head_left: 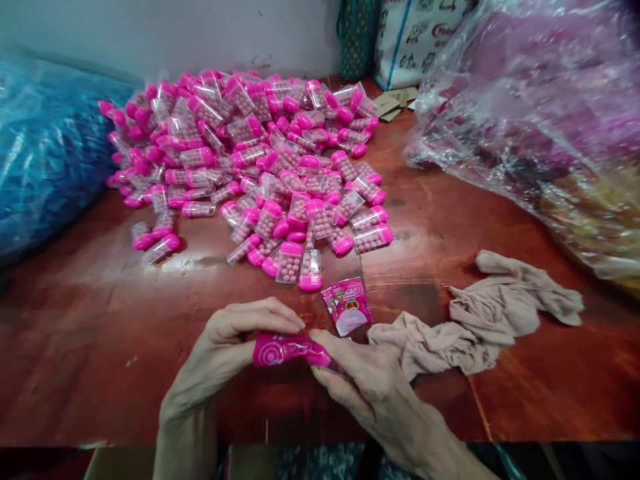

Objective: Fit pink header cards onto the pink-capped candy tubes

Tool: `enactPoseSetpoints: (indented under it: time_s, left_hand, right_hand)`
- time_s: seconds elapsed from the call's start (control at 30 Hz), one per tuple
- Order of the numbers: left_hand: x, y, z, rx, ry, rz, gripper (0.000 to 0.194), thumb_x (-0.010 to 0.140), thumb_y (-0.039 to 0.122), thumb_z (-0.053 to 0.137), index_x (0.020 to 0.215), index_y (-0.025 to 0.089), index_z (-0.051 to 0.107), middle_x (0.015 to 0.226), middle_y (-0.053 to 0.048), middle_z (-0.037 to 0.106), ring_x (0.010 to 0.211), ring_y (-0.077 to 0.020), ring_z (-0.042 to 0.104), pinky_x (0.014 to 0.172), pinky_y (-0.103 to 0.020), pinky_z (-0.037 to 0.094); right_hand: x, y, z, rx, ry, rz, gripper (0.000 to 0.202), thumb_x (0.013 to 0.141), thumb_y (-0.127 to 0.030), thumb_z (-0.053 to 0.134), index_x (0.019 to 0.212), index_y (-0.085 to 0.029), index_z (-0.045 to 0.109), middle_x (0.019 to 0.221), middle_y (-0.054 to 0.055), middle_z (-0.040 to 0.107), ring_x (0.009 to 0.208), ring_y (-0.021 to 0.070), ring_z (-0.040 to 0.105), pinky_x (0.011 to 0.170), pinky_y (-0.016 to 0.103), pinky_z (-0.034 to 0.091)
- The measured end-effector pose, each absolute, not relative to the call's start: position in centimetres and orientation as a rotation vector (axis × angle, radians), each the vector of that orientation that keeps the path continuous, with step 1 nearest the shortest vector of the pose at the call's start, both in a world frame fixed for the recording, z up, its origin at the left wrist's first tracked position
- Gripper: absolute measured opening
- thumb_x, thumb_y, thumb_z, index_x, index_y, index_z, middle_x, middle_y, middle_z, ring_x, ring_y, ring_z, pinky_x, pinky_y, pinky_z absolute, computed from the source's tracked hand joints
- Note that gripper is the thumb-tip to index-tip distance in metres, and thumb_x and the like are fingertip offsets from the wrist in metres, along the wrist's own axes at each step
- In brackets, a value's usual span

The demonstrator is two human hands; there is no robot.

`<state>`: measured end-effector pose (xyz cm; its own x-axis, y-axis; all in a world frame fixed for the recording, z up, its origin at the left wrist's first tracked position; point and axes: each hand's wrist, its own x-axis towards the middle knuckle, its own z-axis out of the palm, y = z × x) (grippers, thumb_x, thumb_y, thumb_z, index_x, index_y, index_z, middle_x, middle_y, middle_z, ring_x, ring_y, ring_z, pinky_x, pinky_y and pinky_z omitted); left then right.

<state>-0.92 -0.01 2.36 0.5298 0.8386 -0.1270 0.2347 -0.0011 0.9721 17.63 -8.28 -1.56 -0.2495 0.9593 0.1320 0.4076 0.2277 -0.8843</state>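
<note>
Pink printed film makes up the wrapper (280,349), which is held up between both hands, just above the near part of the reddish-brown surface (125,320). The left hand (220,347) has its grip closed on the wrapper's left end, thumb below and fingers above. The right hand (370,373) closes its grip on the other end, fingertips pinching a glossy pink part; whether that is a separate cap inside the film, I cannot tell. The fingertips of the two hands are near each other along the upper edge.

Just beyond the right hand, flat printed packaging (350,312) lies on the surface. To its right, a crumpled beige cloth (480,320) stretches away from beside the right hand. Farther back, a broad heap of clear containers (240,147) with bright pink caps, filled with small pinkish balls, spreads toward the hands, some upright, many on their sides.

Blue plastic bagging (50,147) bulges at the far left, and a large clear plastic bag (540,120) with pink and yellowish contents sits at the right. Brown cardboard pieces (393,103) lie behind the heap, near a white printed bag (417,40) and a green dotted pouch (356,40) against the pale wall (175,33).
</note>
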Motion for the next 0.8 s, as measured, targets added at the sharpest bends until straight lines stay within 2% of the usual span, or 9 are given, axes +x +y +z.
enactPoseSetpoints:
  time_s: [0.13,0.27,0.37,0.47,0.57,0.63,0.67,0.8]
  left_hand:
    - [-0.5,-0.2,1.4,1.523,0.915,0.640,0.013,0.074,0.025,0.064,0.073,0.021,0.076,0.070,-0.011,0.068,0.061,-0.0234,0.062,0.057,-0.033,0.048]
    - [-0.5,-0.7,0.2,1.413,0.949,0.747,0.008,0.072,0.023,0.068,0.072,0.020,0.075,0.059,-0.006,0.064,0.053,-0.0168,0.054,0.050,-0.027,0.041]
    - [-0.6,-0.9,-0.6,1.307,0.965,0.808,0.006,0.068,0.021,0.071,0.071,0.019,0.075,0.057,-0.003,0.062,0.051,-0.0134,0.051,0.046,-0.023,0.039]
    - [-0.5,-1.1,-1.1,1.068,1.035,0.937,0.007,0.066,0.022,0.073,0.072,0.018,0.074,0.060,-0.002,0.065,0.054,-0.0116,0.055,0.048,-0.020,0.042]
    - [0.2,-1.8,-1.6,0.752,1.072,1.061,0.032,0.071,0.043,0.067,0.087,0.016,0.072,0.075,-0.007,0.070,0.065,-0.0148,0.062,0.059,-0.022,0.049]
    - [1.0,-2.7,-1.8,0.651,1.030,1.042,0.051,0.066,0.054,0.065,0.095,0.013,0.070,0.084,-0.012,0.071,0.074,-0.0205,0.064,0.067,-0.028,0.052]
    - [1.4,-3.3,-1.9,0.632,1.011,1.010,0.051,0.064,0.052,0.068,0.097,0.013,0.070,0.087,-0.013,0.071,0.078,-0.0227,0.065,0.071,-0.030,0.052]
    - [3.3,-5.1,-1.9,0.575,0.999,0.956,0.023,0.067,0.023,0.072,0.089,0.015,0.072,0.087,-0.010,0.071,0.082,-0.0231,0.065,0.076,-0.032,0.050]
  right_hand:
    - [17.8,-8.2,-1.5,-1.245,-1.784,1.078,0.031,0.092,-0.027,0.043,0.120,-0.019,0.054,0.087,0.004,0.069,0.072,0.0165,0.064,0.069,0.025,0.050]
    - [17.8,-8.0,-1.6,-1.211,-1.756,1.152,0.026,0.091,-0.023,0.045,0.114,-0.018,0.057,0.081,0.001,0.065,0.067,0.0142,0.060,0.061,0.022,0.044]
    - [17.8,-7.9,-1.6,-1.211,-1.717,1.214,0.023,0.091,-0.023,0.047,0.111,-0.019,0.057,0.078,-0.001,0.063,0.065,0.0123,0.057,0.059,0.021,0.040]
    - [17.8,-7.8,-1.6,-1.222,-1.662,1.303,0.017,0.092,-0.024,0.046,0.103,-0.021,0.058,0.072,-0.004,0.057,0.060,0.0100,0.051,0.057,0.020,0.037]
    - [17.7,-7.8,-2.0,-1.256,-1.593,1.317,0.014,0.091,-0.025,0.046,0.100,-0.021,0.057,0.065,-0.006,0.048,0.054,0.0093,0.042,0.052,0.020,0.033]
    - [17.5,-7.9,-2.4,-1.288,-1.565,1.285,0.014,0.090,-0.026,0.048,0.100,-0.020,0.056,0.063,-0.006,0.046,0.052,0.0095,0.041,0.051,0.020,0.032]
    - [17.4,-8.0,-2.6,-1.298,-1.553,1.260,0.014,0.089,-0.026,0.050,0.100,-0.019,0.056,0.063,-0.005,0.047,0.052,0.0095,0.042,0.051,0.021,0.033]
    - [17.0,-8.1,-3.3,-1.328,-1.537,1.201,0.015,0.086,-0.029,0.055,0.096,-0.017,0.055,0.069,-0.003,0.057,0.055,0.0105,0.048,0.052,0.021,0.035]
